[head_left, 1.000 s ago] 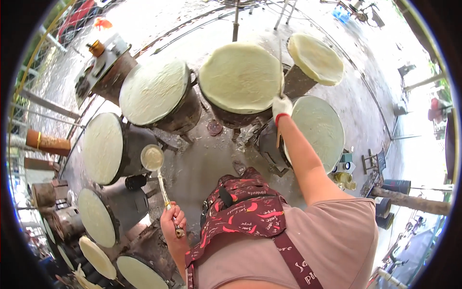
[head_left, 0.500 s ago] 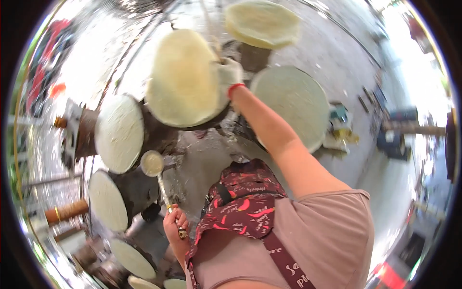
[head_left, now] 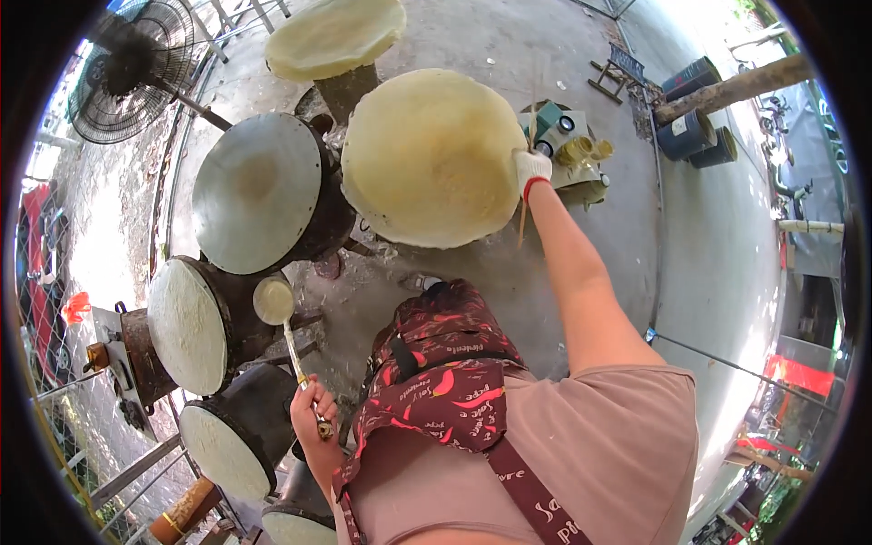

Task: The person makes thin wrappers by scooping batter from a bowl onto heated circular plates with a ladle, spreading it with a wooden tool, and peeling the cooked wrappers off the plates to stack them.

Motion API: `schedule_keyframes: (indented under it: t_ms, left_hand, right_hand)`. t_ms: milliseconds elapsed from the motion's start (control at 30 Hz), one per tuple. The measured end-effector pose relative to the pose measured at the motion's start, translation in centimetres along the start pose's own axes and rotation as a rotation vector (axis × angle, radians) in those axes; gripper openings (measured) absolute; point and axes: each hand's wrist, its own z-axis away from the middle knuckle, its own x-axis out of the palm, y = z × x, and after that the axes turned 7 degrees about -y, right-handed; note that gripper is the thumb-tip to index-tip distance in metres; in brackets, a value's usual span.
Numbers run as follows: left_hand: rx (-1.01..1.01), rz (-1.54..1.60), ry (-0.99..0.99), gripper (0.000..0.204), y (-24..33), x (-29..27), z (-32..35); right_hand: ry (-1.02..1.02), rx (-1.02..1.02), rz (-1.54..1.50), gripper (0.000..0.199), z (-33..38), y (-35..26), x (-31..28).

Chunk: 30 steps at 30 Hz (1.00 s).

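White cotton glove with a red cuff covers the right hand (head_left: 531, 167), arm stretched forward and up. It is closed around a thin wooden stick (head_left: 524, 213); the stick's lower end hangs below the glove, its upper end rises above it, blurred. The glove sits at the right rim of a large round pale-yellow sheet (head_left: 433, 156) stretched over a drum-shaped steamer — touching the edge or just over it, cannot tell which.

Left hand (head_left: 312, 414), bare, low and close to the body, gripping the wooden handle of a long ladle (head_left: 284, 329). The ladle's round flat head, coated pale, points away from the hand and lies against the upper edge of a dark steamer drum with a whitish cloth top (head_left: 187, 326).

Beyond the ladle head: a bigger black drum with a grey-white top (head_left: 258, 192). Nearer the left hand, below it, another dark drum with a pale top (head_left: 224, 450). Farthest ahead, a second yellow round sheet on a stand (head_left: 334, 36).

Just right of the gloved hand — a cluster of small yellow and teal containers (head_left: 569, 145) on the concrete floor (head_left: 708, 236). A dark red patterned bag (head_left: 445, 372) hangs across the person's chest. A standing fan (head_left: 132, 68) sits far left of everything.
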Motion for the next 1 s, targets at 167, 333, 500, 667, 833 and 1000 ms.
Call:
schedule_keyframes:
  t_ms: [167,333,500,667,833,1000]
  left_hand:
    - [-0.059,-0.019,0.006,0.014,-2.3,0.2,0.6]
    - [-0.087,0.004,0.008,0.015,-2.9,-0.3,1.4]
    - [-0.065,0.028,-0.019,0.015,-2.9,-0.2,1.6]
    - [-0.021,0.122,0.0,0.016,-2.3,-1.4,1.8]
    - [-0.021,0.132,-0.052,0.016,-1.8,-1.4,1.2]
    - [-0.006,0.113,-0.054,0.017,-1.9,-1.6,1.8]
  right_hand:
    - [-0.05,-0.055,0.276,0.043,-1.7,-3.8,-0.1]
    - [-0.06,-0.042,0.411,0.048,-0.9,-7.2,-1.2]
    - [0.136,-0.042,0.319,0.059,2.6,-1.7,-4.6]
    - [-0.023,0.164,-0.137,0.04,8.5,-0.1,-2.3]
    - [-0.07,0.13,0.082,0.032,6.6,0.7,-0.6]
    - [-0.172,0.117,-0.348,0.027,4.9,-2.9,0.9]
